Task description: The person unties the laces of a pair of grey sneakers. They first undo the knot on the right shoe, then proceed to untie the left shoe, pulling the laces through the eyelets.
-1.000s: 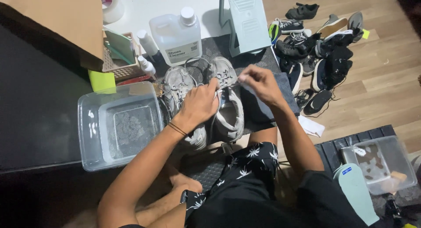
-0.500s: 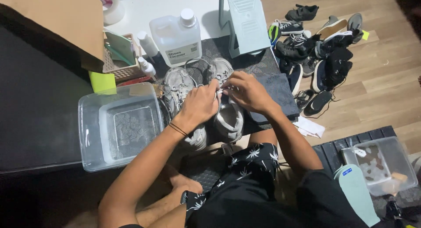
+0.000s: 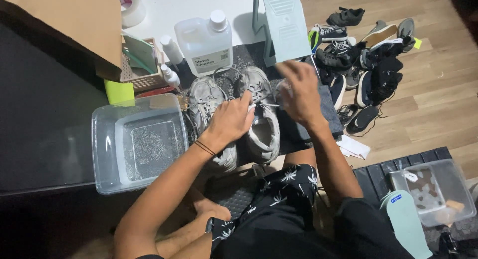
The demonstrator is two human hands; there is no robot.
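Two worn grey sneakers lie side by side on a dark mat: the left sneaker and the right sneaker. My left hand rests across both shoes and pins the right one near its laces. My right hand is raised to the right of that shoe, blurred, pulling a white shoelace that runs from the eyelets to its fingers.
A clear plastic tub with water sits left of the shoes. Behind are a large cleaner jug, small bottles, a basket and a cardboard box. A heap of shoes lies on the wooden floor; another tub sits lower right.
My right hand went from beside the shoe in to its laces, then pulled back to the right and up with the lace. My left hand stayed on the shoes.
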